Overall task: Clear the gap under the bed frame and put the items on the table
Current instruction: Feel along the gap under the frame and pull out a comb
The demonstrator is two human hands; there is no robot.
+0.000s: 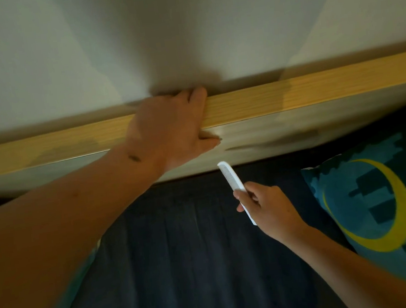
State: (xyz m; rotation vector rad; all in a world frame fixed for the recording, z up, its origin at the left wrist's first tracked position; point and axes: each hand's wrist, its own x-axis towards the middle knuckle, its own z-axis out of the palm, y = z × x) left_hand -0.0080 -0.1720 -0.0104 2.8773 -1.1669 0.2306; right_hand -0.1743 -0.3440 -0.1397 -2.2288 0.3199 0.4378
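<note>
A wooden headboard rail (292, 95) of the bed frame runs across the view, against a pale wall. My left hand (170, 129) grips its top edge, fingers curled over the back and thumb on the front face. Below and to the right, my right hand (268, 207) holds a white comb (232, 178) by its lower end, its toothed end pointing up toward the pale panel (272, 137) under the rail. The gap behind the rail is dark and hidden.
A dark blue bed sheet (185, 259) fills the lower middle. A teal pillow (384, 207) with a yellow crescent moon lies at the right. The white wall (180, 27) rises above the rail.
</note>
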